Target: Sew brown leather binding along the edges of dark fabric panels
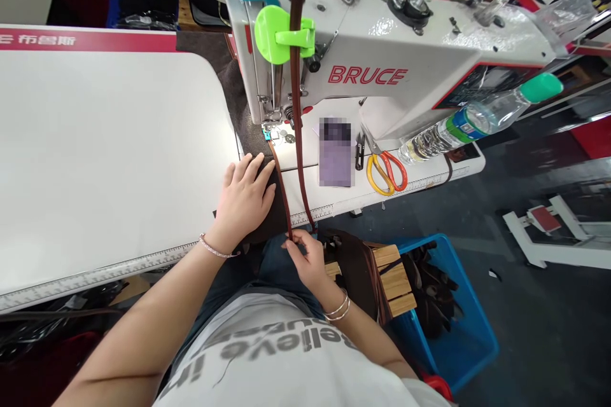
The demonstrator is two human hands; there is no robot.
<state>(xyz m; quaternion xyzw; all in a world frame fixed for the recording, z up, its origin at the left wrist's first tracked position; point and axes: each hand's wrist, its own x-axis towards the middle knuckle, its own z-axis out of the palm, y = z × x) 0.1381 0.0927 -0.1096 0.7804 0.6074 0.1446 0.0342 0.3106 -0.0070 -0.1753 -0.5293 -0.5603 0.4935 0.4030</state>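
brown strip (296, 127) in right fingers (301, 240) | blue bin (470, 353): dark pieces (432, 296)

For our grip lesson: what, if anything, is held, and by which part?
Right hand pinches brown strip beyond table's edge; left hand lies flat on dark cloth.

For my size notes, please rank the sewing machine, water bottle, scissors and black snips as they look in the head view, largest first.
1. Sewing machine
2. Water bottle
3. Scissors
4. Black snips
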